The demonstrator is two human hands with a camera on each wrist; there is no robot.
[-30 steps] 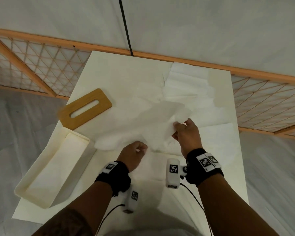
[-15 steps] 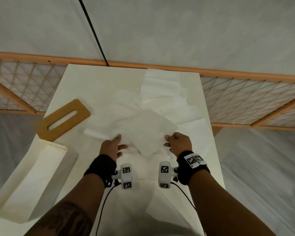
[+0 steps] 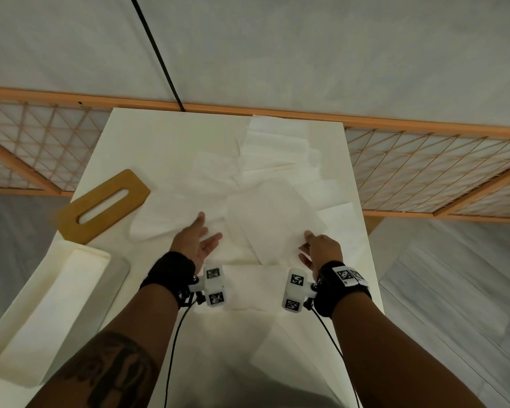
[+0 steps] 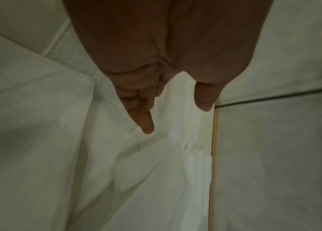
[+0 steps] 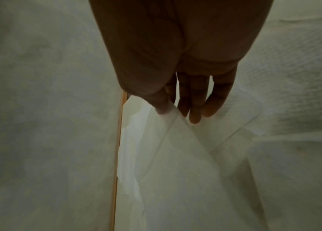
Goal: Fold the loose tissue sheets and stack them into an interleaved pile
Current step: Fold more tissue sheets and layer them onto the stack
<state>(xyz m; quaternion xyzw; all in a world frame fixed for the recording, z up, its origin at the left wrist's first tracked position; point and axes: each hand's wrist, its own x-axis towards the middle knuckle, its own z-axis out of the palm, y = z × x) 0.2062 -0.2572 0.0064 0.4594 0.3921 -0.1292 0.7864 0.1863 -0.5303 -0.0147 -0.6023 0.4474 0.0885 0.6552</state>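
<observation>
Early stage, by the look of it: you are working one tissue sheet (image 3: 273, 223) mid-surface, lying skewed, not yet squared into a fold. Your right hand (image 3: 321, 250) is pinching its near corner between thumb and fingers; your left hand (image 3: 196, 238) is hovering released, fingers spread, holding nothing. More loose sheets (image 3: 277, 151) are lying overlapped toward the far edge of the surface (image 3: 136, 136), awaiting folding. No interleaved pile is showing yet. A wooden slotted lid (image 3: 103, 206) and a cream box (image 3: 46, 316) are sitting left, clear of your work.
</observation>
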